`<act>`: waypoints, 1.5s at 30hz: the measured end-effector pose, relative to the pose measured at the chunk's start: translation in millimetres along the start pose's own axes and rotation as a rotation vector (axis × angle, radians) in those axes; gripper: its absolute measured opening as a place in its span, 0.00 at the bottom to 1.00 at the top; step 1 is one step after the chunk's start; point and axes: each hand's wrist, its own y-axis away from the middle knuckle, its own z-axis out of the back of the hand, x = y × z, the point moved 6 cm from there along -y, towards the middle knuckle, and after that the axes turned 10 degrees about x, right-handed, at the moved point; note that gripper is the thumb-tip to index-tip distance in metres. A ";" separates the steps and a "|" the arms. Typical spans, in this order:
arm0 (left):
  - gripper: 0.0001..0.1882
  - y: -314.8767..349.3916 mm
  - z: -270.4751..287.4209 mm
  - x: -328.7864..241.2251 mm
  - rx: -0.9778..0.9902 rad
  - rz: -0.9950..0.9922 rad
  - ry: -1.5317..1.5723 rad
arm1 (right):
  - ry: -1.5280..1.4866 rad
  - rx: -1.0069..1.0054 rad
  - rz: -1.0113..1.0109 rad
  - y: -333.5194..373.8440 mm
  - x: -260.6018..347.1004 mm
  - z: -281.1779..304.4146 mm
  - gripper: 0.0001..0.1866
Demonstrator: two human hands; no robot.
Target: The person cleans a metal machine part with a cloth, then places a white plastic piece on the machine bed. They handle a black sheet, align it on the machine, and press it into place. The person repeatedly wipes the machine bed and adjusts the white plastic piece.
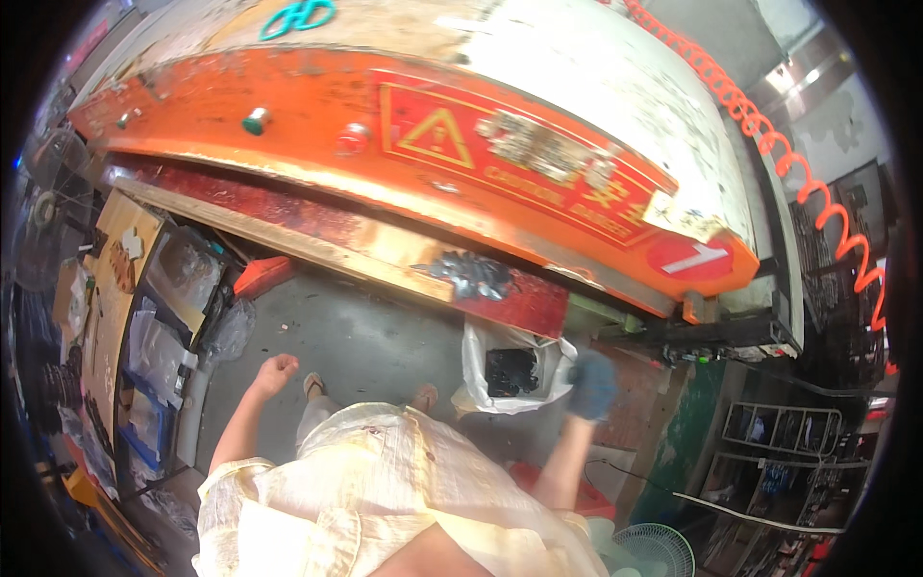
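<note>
My left hand (pixel 279 373), bare, hangs to the left over the grey floor. Its fingers are curled in, and nothing shows in them. At the right, my right hand (pixel 592 387) wears a blue glove and is smeared by motion, so its fingers cannot be made out. It is nearest to an open white sack (pixel 474 361) with black pieces (pixel 511 372) inside. A heap of small dark, shiny pieces (pixel 468 275) lies on the red and wooden ledge (pixel 385 242) in front of me. Neither hand touches the ledge.
Above the ledge runs an orange machine front (pixel 240 91) with a green button (pixel 257 120), a red button (pixel 353 138) and a warning sign (pixel 433 139). Teal scissors (pixel 297 17) lie on top. A red coiled hose (pixel 769 139), a cluttered shelf (pixel 111 308) and a fan (pixel 654 550) surround me.
</note>
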 end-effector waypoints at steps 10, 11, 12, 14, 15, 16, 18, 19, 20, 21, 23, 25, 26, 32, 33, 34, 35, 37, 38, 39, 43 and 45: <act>0.14 -17.7 120.3 134.6 -0.044 -0.093 0.043 | -0.440 0.656 0.197 -17.3 329.4 -288.6 0.12; 0.14 -19.2 131.6 148.5 -0.050 -0.084 0.092 | -0.349 0.610 0.274 -34.2 360.4 -309.9 0.16; 0.14 -17.1 140.4 163.2 -0.067 -0.077 0.131 | -0.289 0.652 0.124 -52.7 374.7 -331.0 0.16; 0.14 -12.6 158.9 195.7 -0.085 -0.060 0.189 | -0.212 0.451 0.260 -86.9 418.1 -348.3 0.18; 0.14 -10.3 163.2 211.8 -0.085 -0.053 0.214 | -0.281 0.415 0.108 -101.7 423.8 -359.0 0.18; 0.14 -9.8 165.9 229.3 -0.083 -0.027 0.243 | -0.349 0.355 -0.047 -107.8 423.5 -366.4 0.18; 0.14 -7.5 169.8 256.2 -0.090 -0.063 0.212 | -0.297 0.248 0.037 -101.9 429.0 -369.3 0.18; 0.14 -2.2 170.0 271.9 -0.090 -0.060 0.199 | -0.277 0.184 0.086 -93.2 426.1 -369.3 0.18; 0.14 -2.6 167.0 285.3 -0.079 -0.030 0.237 | -0.286 0.253 0.115 -80.1 416.5 -371.7 0.17; 0.14 -2.8 163.0 292.7 -0.079 -0.069 0.302 | -0.208 0.347 0.143 -62.6 403.3 -379.4 0.15; 0.14 0.7 150.1 311.1 -0.056 0.004 0.422 | -0.027 0.541 0.407 1.6 375.8 -401.8 0.12; 0.12 3.7 136.1 316.7 -0.020 0.023 0.509 | 0.043 0.948 0.497 85.5 325.0 -428.8 0.17; 0.11 5.8 129.5 318.5 -0.008 0.057 0.508 | 0.051 0.867 0.488 135.9 298.1 -423.2 0.17; 0.07 -1.5 132.0 299.1 0.117 0.066 0.549 | 0.255 1.149 -0.341 285.3 139.1 -418.0 0.17; 0.07 -4.9 136.3 292.8 0.152 0.078 0.589 | 0.241 1.118 -0.352 289.9 134.4 -415.4 0.17; 0.07 -8.8 145.3 282.4 0.131 0.027 0.561 | 0.225 1.090 -0.358 288.6 133.3 -414.1 0.17; 0.07 -14.0 152.8 273.1 0.114 0.018 0.541 | 0.215 1.068 -0.358 286.6 135.1 -413.8 0.17; 0.08 -23.4 163.6 253.1 0.104 0.015 0.497 | 0.188 1.023 -0.349 281.6 143.8 -415.8 0.17; 0.08 -26.3 167.0 244.8 0.110 0.022 0.473 | 0.172 0.993 -0.336 278.7 148.9 -418.2 0.17; 0.09 -29.8 167.9 236.4 0.117 0.020 0.481 | 0.159 0.975 -0.328 278.2 153.7 -420.7 0.17; 0.12 -49.1 170.1 199.7 0.126 -0.143 0.284 | 0.115 0.913 -0.264 270.6 165.8 -437.8 0.18; 0.14 -61.2 171.8 178.3 0.153 -0.198 0.137 | 0.093 0.868 -0.214 260.4 171.8 -447.4 0.19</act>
